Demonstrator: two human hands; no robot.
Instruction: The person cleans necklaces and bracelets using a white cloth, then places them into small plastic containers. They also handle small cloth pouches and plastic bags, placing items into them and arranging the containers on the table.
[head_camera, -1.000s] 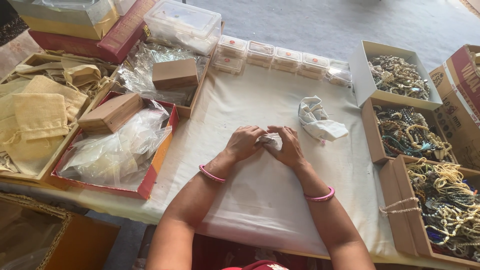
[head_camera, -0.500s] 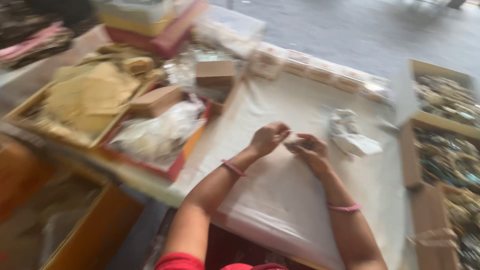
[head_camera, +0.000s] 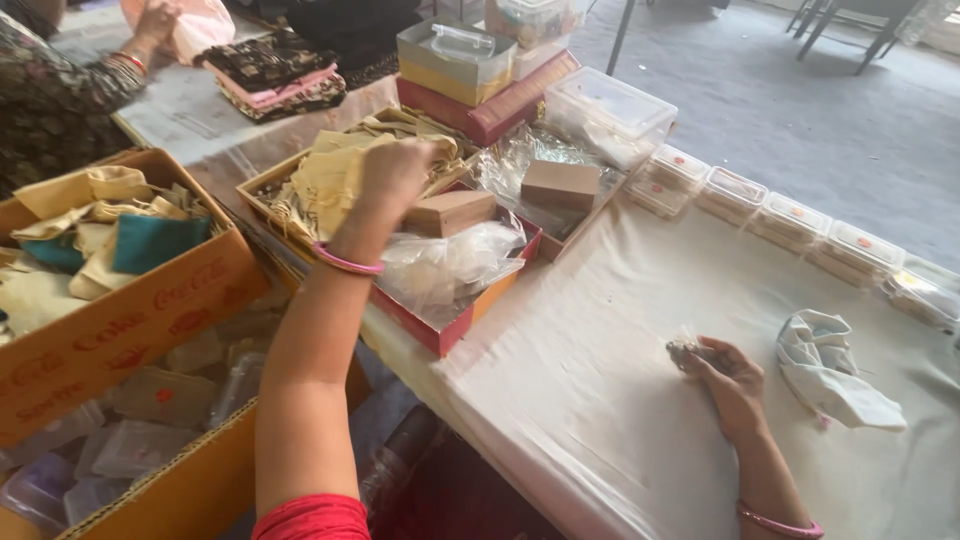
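Two hands, split wide apart. Left hand (head_camera: 395, 172) is stretched out over the tray of beige cloth pouches (head_camera: 322, 178), fingers curled down onto the top pouch; looks like a pinch on the fabric, but grip is not clearly visible, so cannot tell if it actually holds one. Right hand (head_camera: 728, 375) rests on the white table cloth (head_camera: 600, 390), fingers closed around a small clear packet (head_camera: 686, 349) with something dark and beady inside.

Progress, as a judgement: packet looks filled and in hand, pouch not yet lifted clear of the tray, nothing pouched at this moment. Packet and pouch are well apart.

Around: red tray (head_camera: 445, 330) of clear plastic bags (head_camera: 450, 262) between the two hands, two small brown boxes (head_camera: 452, 211) lying on the bags. Row of small lidded plastic cases (head_camera: 790, 220) along the far edge. Crumpled white cloth (head_camera: 835, 375) just right of the packet hand. Another person's sleeve (head_camera: 50, 100) at the top left, working separately.
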